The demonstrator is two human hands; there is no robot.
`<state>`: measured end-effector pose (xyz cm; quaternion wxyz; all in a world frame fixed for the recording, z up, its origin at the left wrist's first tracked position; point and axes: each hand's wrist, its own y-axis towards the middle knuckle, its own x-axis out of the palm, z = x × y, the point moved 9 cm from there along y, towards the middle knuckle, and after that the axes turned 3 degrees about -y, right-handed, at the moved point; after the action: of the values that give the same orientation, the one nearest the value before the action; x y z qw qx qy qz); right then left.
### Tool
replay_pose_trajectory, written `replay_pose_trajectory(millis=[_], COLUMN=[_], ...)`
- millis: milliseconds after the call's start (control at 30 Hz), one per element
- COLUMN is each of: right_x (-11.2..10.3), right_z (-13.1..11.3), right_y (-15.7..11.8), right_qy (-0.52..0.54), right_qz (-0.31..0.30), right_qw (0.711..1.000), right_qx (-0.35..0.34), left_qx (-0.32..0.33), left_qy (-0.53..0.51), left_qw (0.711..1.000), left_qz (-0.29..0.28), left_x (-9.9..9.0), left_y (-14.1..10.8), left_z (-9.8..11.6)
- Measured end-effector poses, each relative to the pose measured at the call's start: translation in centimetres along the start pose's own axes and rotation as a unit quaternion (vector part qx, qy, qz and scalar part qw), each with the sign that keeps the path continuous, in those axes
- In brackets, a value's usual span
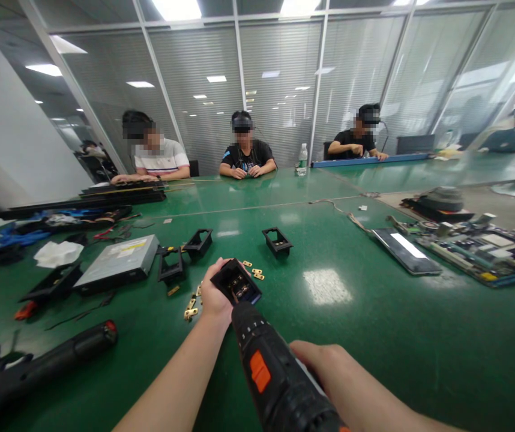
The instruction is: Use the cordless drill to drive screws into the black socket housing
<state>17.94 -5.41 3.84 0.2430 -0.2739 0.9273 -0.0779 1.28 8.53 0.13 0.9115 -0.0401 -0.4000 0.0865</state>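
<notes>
Nearest: right hand (329, 366) gripped round a black electric screwdriver (280, 372) with an orange switch, its nose set into a black plastic socket housing (236, 282) clasped in the left hand (215, 297) just above the glossy green table (329, 336). Mid-table: brass contacts (191, 312) scattered beside the left hand, three more black housings (278, 242), a grey optical drive (120, 264), a second screwdriver (54, 351) lying left, circuit boards (478, 249) right. Far edge: three seated people before glass partition walls (280, 78) with blinds, ceiling panels lit.
</notes>
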Motion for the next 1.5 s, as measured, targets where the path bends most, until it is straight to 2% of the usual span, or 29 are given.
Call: replay_pose_trajectory(millis=[267,533,800,967,1300,1500], right_x=[0.58,0.46,0.52,0.54,0.58,0.18], right_z=[0.69,-0.17,0.14,0.76,-0.15,0.08], right_y=[0.28,0.17,0.24,0.36,0.22,0.12], right_qy=[-0.006,0.008,-0.012,0.002,-0.006,-0.001], right_qz=[0.011,-0.009,0.001,0.000,-0.009,-0.007], right_qw=[0.999,1.000,1.000,1.000,1.000,1.000], right_qx=[-0.043,-0.021,-0.026,-0.005,-0.021,0.001], left_qx=[0.000,-0.001,0.004,0.002,0.004,0.009], left_qy=[0.015,0.012,0.011,0.001,0.008,-0.003], left_qw=[1.000,1.000,1.000,1.000,1.000,1.000], left_qz=[0.011,0.003,0.007,0.002,0.009,0.002], left_x=[-0.09,-0.16,-0.39,-0.14,-0.16,-0.15], left_y=[-0.22,-0.07,0.09,-0.07,-0.10,0.03], left_z=[0.00,-0.06,-0.11,-0.10,-0.02,-0.02])
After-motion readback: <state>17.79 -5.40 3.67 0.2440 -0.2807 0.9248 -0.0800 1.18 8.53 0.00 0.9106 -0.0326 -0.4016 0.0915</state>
